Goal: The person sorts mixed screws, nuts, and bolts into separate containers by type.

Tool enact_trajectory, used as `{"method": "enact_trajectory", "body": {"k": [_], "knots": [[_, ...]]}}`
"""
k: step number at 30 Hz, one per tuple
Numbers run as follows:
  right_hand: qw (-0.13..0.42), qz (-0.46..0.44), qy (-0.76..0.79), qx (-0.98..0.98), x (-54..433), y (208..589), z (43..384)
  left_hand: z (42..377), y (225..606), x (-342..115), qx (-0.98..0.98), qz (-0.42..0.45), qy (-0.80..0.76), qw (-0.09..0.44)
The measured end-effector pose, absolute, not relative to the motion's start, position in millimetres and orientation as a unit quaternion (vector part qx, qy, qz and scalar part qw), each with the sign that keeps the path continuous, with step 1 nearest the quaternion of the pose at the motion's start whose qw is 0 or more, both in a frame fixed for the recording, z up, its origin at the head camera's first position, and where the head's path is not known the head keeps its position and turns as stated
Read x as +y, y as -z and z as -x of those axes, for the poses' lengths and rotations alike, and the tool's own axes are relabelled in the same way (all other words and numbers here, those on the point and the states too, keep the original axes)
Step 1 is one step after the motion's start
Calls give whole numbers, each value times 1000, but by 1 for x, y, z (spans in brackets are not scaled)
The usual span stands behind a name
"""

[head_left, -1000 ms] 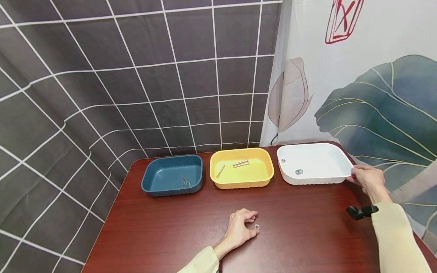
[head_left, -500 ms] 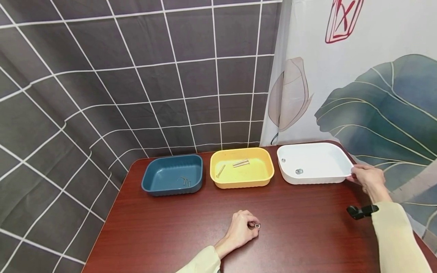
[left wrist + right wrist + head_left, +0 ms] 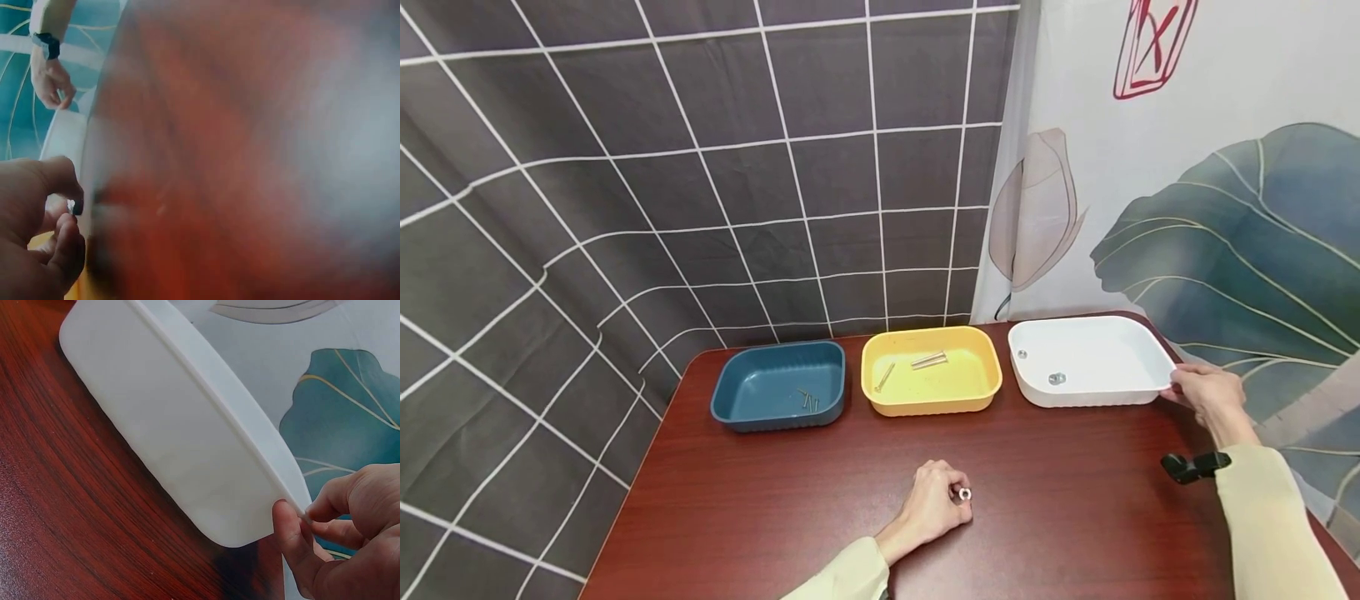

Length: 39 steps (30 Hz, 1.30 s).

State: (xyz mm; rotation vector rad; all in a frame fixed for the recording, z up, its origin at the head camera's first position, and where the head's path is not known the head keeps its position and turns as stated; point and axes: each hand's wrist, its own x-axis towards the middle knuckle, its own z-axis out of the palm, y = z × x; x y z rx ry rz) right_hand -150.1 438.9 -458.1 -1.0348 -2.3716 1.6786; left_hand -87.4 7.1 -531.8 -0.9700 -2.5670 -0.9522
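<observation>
My left hand (image 3: pixel 929 503) is just above or at the tabletop, pinching a small metal nut (image 3: pixel 965 494) between thumb and forefinger. In the left wrist view the nut (image 3: pixel 72 206) shows partly between the fingertips. At the right, my right hand (image 3: pixel 1210 392) grips the near right corner of a white tray (image 3: pixel 1093 398); in the right wrist view its thumb and fingers pinch the tray's rim. Inside the white tray lie several metal nuts (image 3: pixel 1057 378), some close together near the front and one by the left wall.
A yellow tray (image 3: pixel 936 406) with several long bolts (image 3: pixel 929 360) stands in the middle of the back row. Left of it is a blue tray (image 3: pixel 775 421) holding several small screws (image 3: pixel 808 402). A gridded dark curtain (image 3: pixel 820 192) hangs behind the reddish-brown table (image 3: pixel 760 508).
The left thumb and fingers have closed on the nut, which lay loose on the table between them a second ago. The right hand keeps its hold on the white tray.
</observation>
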Motion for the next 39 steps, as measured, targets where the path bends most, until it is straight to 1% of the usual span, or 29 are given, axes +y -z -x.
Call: {"method": "enact_trajectory", "body": {"k": [4,10,19,28,39], "knots": [[29,336,-540,-771,439,459,150,96,524,11,-876,317,341,125],[24,337,-529,-778,440,460,150,121,494,21,-864,332,348,150],[23,332,-544,-770,440,462,147,151,454,55,-864,344,330,163],[27,329,-547,-769,439,460,148,174,436,93,-871,342,323,143],[29,328,-541,-774,440,462,150,203,423,134,-900,304,294,102]]}}
